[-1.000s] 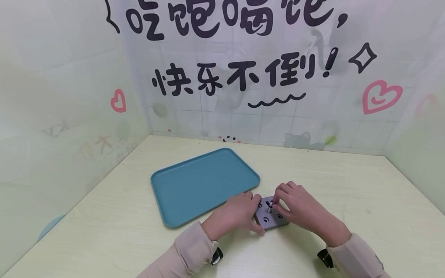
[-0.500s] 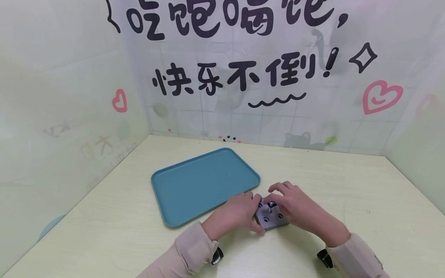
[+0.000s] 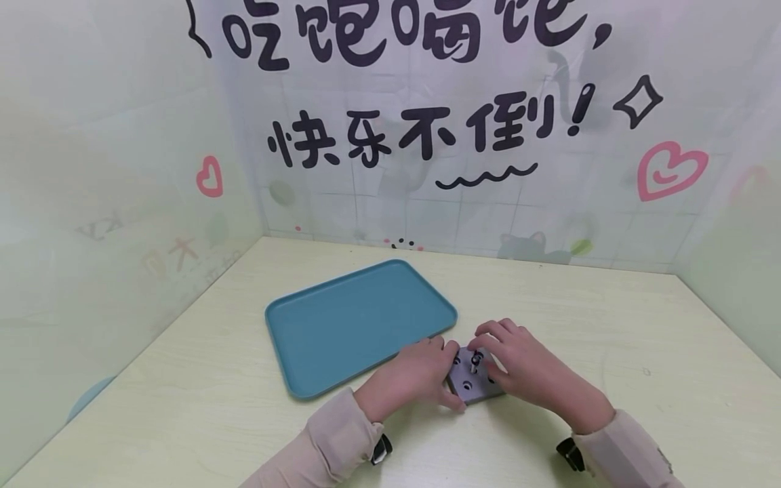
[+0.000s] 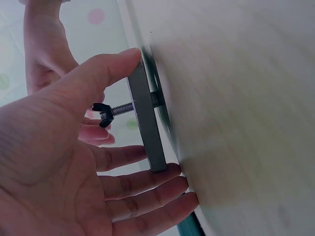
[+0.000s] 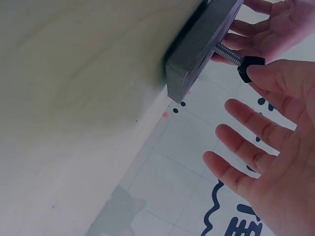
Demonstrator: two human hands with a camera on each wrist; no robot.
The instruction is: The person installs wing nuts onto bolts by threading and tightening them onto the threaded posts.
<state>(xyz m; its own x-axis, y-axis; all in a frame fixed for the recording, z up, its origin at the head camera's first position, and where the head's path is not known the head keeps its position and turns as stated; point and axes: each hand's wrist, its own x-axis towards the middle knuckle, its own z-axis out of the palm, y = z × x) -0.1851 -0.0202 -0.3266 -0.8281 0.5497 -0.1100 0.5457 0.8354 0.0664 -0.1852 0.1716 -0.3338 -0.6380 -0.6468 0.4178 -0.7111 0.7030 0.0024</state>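
Note:
My left hand (image 3: 415, 373) grips a small grey plate (image 3: 482, 392) by its edges, thumb on one side and fingers at the other. The plate has several round holes. A threaded bolt (image 4: 123, 108) passes through it, its head showing on the underside, close to the tabletop. At the bolt's free end sits a black wing nut (image 5: 252, 66), apart from the plate's face. My right hand (image 3: 525, 362) pinches this nut with the thumb and index finger; the index fingertip is partly hidden in the right wrist view. Its other fingers are spread away from the nut.
A blue rectangular tray (image 3: 360, 318) lies on the pale wooden table (image 3: 610, 339), just left of and behind the plate. Printed fabric walls (image 3: 366, 210) stand behind the table and at both sides.
The right thumb and index finger have shifted about the wing nut, and the nut has turned. My left hand and the plate stay where they were.

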